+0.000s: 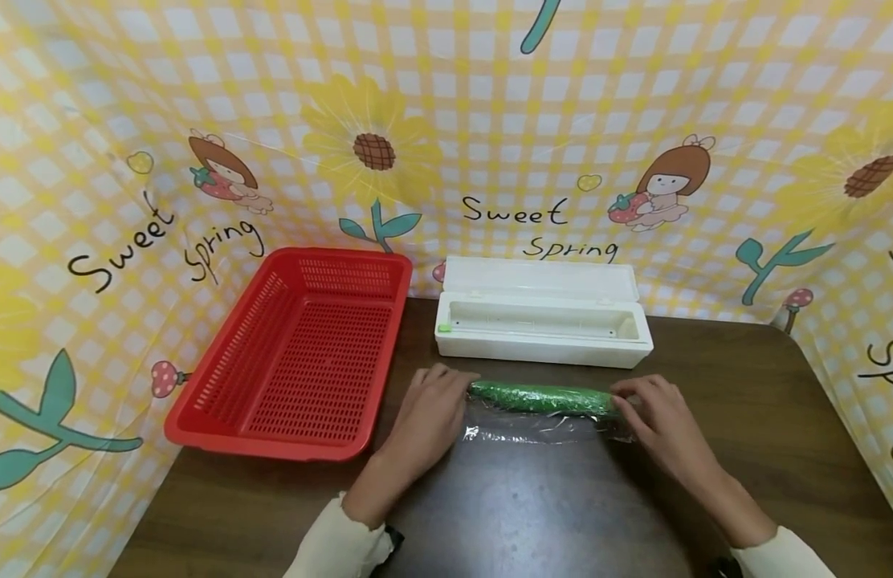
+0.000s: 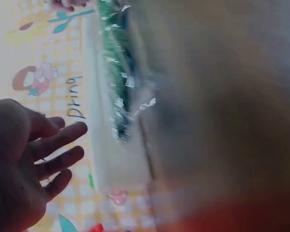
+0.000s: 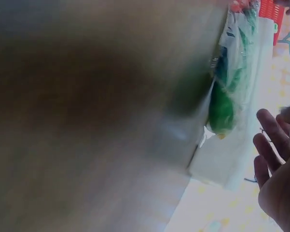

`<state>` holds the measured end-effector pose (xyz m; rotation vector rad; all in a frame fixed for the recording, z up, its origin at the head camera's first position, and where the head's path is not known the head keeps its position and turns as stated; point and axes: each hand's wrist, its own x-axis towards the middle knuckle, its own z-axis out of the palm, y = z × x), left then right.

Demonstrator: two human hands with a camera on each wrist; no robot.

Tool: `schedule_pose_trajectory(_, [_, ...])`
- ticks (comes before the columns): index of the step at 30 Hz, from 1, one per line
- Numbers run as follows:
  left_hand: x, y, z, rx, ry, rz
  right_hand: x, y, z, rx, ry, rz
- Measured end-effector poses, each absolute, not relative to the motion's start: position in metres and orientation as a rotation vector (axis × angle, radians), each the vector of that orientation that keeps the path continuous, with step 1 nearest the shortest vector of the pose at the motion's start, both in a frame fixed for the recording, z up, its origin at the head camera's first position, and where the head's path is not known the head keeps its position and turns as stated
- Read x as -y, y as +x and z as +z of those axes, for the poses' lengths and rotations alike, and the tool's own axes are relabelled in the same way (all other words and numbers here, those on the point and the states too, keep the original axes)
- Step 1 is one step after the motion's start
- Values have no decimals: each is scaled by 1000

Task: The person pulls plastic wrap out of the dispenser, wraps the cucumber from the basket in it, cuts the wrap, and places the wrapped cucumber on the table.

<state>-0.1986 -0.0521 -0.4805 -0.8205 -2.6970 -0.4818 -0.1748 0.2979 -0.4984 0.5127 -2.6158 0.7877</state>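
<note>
Head view shows you a long green cucumber (image 1: 536, 397) wrapped in clear, shiny plastic film (image 1: 526, 431), lying crosswise before you on the dark brown wood-look surface (image 1: 504, 506), with a loose flap of the film spread on the side nearer you. Your left hand (image 1: 432, 409) is at the cucumber's left end and your right hand (image 1: 663, 417) at its right end. Both wrist views show your fingers parted and gently bent, with nothing gripped between them; whether the tips touch the film, you cannot tell. Just beyond the cucumber sits a long white rectangular box (image 1: 544, 351), its lid raised at the back and a small green piece (image 1: 445, 327) at its left front corner. To the left of your left hand stands a red rectangular plastic basket (image 1: 273, 451) with slotted walls and floor. A yellow-and-white checked cloth (image 1: 490, 120), printed with sunflowers and "Sweet Spring", hangs behind
</note>
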Motion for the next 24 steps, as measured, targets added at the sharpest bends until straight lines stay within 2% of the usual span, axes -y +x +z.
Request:
schedule_pose_trajectory(10, [-4, -225, -484, 2892, -1090, -284, -267, -203, -504, 2664, 881, 548])
schedule_pose_trajectory(24, [-22, -243, -504, 2872, -1169, -3, -260, -214, -501, 2889, 839, 366])
